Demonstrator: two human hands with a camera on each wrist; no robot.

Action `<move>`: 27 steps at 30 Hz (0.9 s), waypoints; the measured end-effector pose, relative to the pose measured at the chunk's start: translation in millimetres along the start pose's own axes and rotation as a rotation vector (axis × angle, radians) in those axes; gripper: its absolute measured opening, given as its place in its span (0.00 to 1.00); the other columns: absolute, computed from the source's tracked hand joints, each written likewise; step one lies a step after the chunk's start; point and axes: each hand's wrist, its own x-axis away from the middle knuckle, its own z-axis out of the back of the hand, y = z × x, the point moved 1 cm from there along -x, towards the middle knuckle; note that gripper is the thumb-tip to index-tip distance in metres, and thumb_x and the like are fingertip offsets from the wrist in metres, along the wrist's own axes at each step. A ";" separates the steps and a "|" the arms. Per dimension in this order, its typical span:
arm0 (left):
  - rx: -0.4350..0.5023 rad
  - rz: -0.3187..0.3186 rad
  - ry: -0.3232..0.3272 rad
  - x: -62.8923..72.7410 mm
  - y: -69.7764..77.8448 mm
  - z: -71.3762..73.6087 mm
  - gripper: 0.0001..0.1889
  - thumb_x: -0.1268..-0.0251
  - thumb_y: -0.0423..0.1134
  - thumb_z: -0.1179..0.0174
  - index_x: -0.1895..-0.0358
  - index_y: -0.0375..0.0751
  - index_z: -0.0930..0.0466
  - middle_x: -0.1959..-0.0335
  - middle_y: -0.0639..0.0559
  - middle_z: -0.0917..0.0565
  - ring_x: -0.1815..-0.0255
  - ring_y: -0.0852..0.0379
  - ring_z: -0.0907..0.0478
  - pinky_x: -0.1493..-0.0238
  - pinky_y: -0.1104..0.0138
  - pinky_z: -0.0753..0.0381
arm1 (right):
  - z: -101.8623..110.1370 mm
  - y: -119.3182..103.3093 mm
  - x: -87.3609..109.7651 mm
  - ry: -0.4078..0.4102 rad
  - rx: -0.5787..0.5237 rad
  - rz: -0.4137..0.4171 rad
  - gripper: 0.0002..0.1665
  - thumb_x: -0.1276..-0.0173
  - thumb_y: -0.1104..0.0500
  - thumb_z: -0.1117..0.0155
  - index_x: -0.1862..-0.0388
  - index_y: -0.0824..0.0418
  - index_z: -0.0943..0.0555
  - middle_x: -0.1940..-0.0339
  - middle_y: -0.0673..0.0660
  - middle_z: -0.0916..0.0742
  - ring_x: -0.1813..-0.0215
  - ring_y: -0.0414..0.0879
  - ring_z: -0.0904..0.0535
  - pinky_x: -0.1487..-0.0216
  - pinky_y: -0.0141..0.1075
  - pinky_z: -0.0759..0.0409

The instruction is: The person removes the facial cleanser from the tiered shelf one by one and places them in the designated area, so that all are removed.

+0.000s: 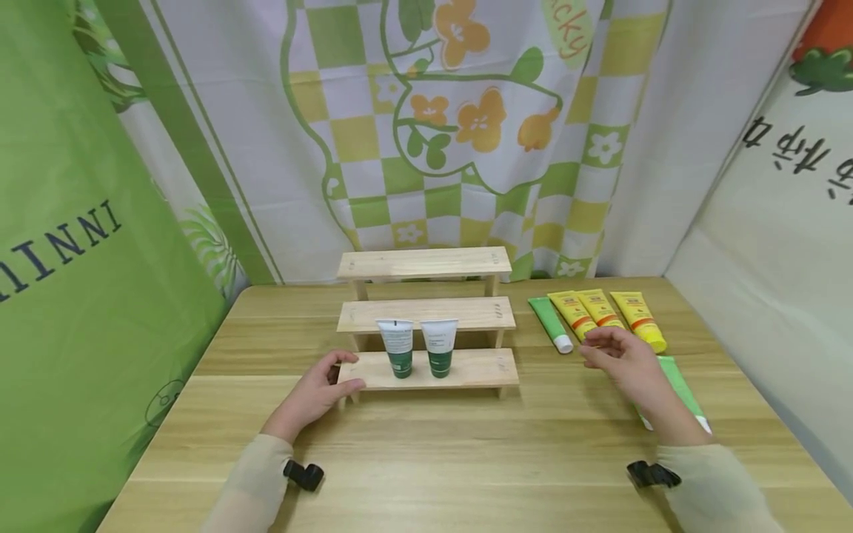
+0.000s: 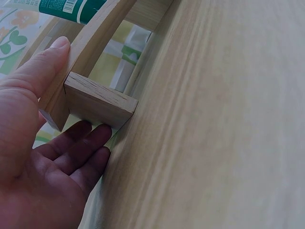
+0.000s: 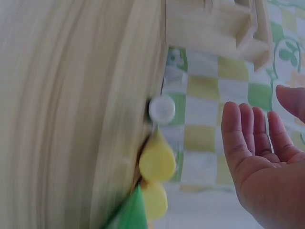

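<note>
A three-tier wooden display shelf (image 1: 426, 309) stands on the table. My left hand (image 1: 318, 391) holds the left end of its lowest step, thumb (image 2: 47, 67) on the board's edge and the other fingers (image 2: 81, 150) bent beside the leg. Two white squeeze tubes with green lower parts, one left (image 1: 397, 342) and one right (image 1: 439, 344), stand upright on that step. My right hand (image 1: 629, 370) hovers over the table's right side, holding nothing, its fingers loosely bent near several yellow tubes (image 1: 637, 318). Beneath its wrist lies a green tube (image 1: 683, 389), partly hidden.
Another green tube (image 1: 549, 322) with a white cap lies left of the yellow ones, close to the shelf's right side. A patterned curtain (image 1: 466, 207) hangs behind the table (image 1: 426, 474), with a green cloth (image 1: 100, 296) at the left and a pale one (image 1: 766, 259) at the right.
</note>
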 end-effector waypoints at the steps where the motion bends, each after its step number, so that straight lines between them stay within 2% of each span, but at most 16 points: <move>1: 0.005 -0.002 -0.002 -0.3 -0.6 0.1 0.26 0.40 0.51 0.30 0.43 0.47 0.28 0.49 0.47 0.23 0.61 0.52 0.29 0.60 0.63 0.29 | -5.2 -0.8 -1.4 -0.003 0.006 0.009 0.21 0.29 0.60 0.36 0.46 0.73 0.27 0.55 0.62 0.18 0.59 0.41 0.18 0.59 0.36 0.18; 6: 0.024 0.000 -0.005 -1.2 -1.7 0.5 0.26 0.40 0.48 0.30 0.42 0.45 0.28 0.52 0.47 0.23 0.62 0.53 0.29 0.61 0.64 0.29 | -30.6 -4.6 -8.1 -0.022 -0.034 0.045 0.20 0.30 0.59 0.34 0.48 0.73 0.25 0.55 0.64 0.17 0.58 0.48 0.17 0.58 0.38 0.18; 12: 0.041 0.006 -0.009 -0.8 1.1 -0.6 0.25 0.39 0.44 0.30 0.42 0.44 0.28 0.51 0.46 0.23 0.62 0.52 0.28 0.62 0.64 0.28 | -57.4 -13.8 -13.3 -0.032 -0.116 0.071 0.20 0.32 0.61 0.33 0.49 0.74 0.25 0.57 0.63 0.17 0.60 0.44 0.17 0.58 0.38 0.18; 19: 0.048 -0.001 -0.016 -3.1 0.8 -0.5 0.25 0.41 0.47 0.30 0.43 0.45 0.27 0.51 0.46 0.21 0.61 0.52 0.26 0.61 0.63 0.26 | -88.7 -26.3 -17.6 -0.078 -0.203 0.149 0.16 0.35 0.65 0.30 0.54 0.73 0.23 0.60 0.62 0.17 0.60 0.44 0.18 0.59 0.34 0.19; 27: 0.058 0.007 -0.014 -2.0 0.4 0.8 0.26 0.41 0.48 0.29 0.44 0.44 0.27 0.51 0.45 0.21 0.61 0.52 0.25 0.61 0.63 0.25 | -119.7 -42.6 -20.4 -0.155 -0.254 0.163 0.16 0.37 0.66 0.29 0.55 0.71 0.23 0.56 0.70 0.18 0.56 0.47 0.18 0.56 0.34 0.19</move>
